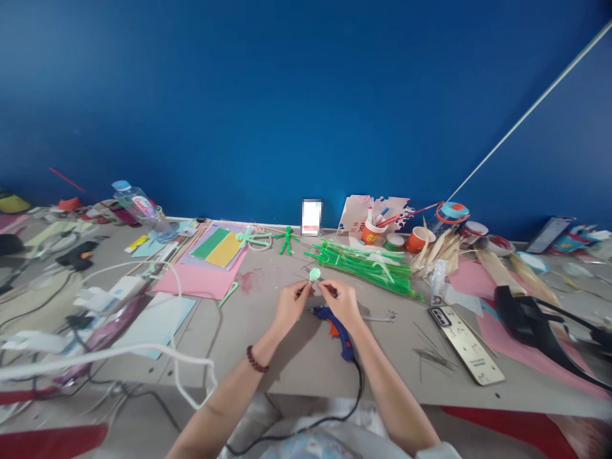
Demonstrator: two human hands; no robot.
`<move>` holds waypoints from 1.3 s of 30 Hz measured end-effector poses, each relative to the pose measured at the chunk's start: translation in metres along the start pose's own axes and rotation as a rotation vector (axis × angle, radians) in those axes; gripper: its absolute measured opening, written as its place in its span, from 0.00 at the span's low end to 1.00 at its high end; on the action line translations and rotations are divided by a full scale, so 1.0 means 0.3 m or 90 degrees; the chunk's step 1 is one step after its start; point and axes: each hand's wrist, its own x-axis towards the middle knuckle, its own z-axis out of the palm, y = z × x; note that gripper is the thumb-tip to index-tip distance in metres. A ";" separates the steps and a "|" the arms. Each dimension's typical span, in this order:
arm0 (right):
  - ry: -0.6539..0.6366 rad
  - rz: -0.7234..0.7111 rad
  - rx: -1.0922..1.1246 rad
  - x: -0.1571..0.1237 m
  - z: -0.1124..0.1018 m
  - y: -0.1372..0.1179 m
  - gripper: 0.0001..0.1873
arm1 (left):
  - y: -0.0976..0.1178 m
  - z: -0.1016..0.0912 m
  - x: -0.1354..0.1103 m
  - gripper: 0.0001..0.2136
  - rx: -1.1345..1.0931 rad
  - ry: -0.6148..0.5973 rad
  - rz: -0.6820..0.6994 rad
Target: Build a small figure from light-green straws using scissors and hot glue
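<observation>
My left hand and my right hand meet over the middle of the table, fingers pinched together. Between them they hold a small pale green coiled piece on a thin stick, raised slightly above the tabletop. A dark beaded bracelet circles my left wrist. A blue glue gun with an orange trigger lies on the table just under my right hand, its black cord running back toward me.
A bundle of green straws lies beyond my hands, a small green figure behind. Cups with pens stand at the back. A phone lies right, pink paper left, white cables at the near left.
</observation>
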 end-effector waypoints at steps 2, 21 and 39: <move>0.002 -0.002 -0.002 -0.001 0.002 -0.003 0.12 | 0.009 -0.004 -0.006 0.16 0.055 -0.002 0.039; 0.015 0.077 0.108 -0.010 0.032 -0.034 0.11 | -0.010 -0.012 -0.010 0.10 0.448 0.080 0.261; 0.004 0.105 0.141 -0.012 0.036 -0.034 0.11 | 0.048 -0.021 0.002 0.12 0.033 0.022 0.068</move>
